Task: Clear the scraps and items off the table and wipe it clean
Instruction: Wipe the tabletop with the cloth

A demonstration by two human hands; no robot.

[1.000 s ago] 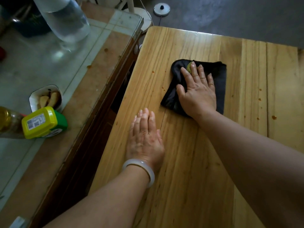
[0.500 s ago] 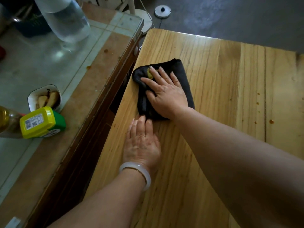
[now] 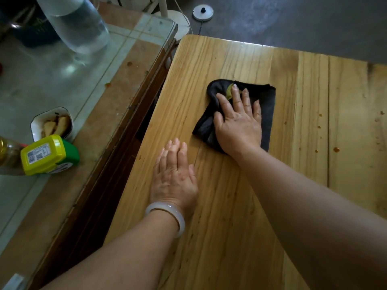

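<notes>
Cloth (image 3: pixel 267 109) lies on the counter (image 3: pixel 230 227) under your right hand (image 3: pixel 238 124), whose fingers (image 3: pixel 236 97) press it straight and spread, gripping nothing; a yellow-green scrap (image 3: pixel 229 92) shows at their tips. Your left hand (image 3: pixel 173 178) rests flat nearby. Red spots (image 3: pixel 336 149) dot the counter's right; grey floor (image 3: pixel 293 21) lies beyond.

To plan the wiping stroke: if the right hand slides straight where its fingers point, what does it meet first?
Probably the yellow-green scrap at the right hand's fingertips, on the black cloth; beyond, the wooden table looks bare to its far edge.
</notes>
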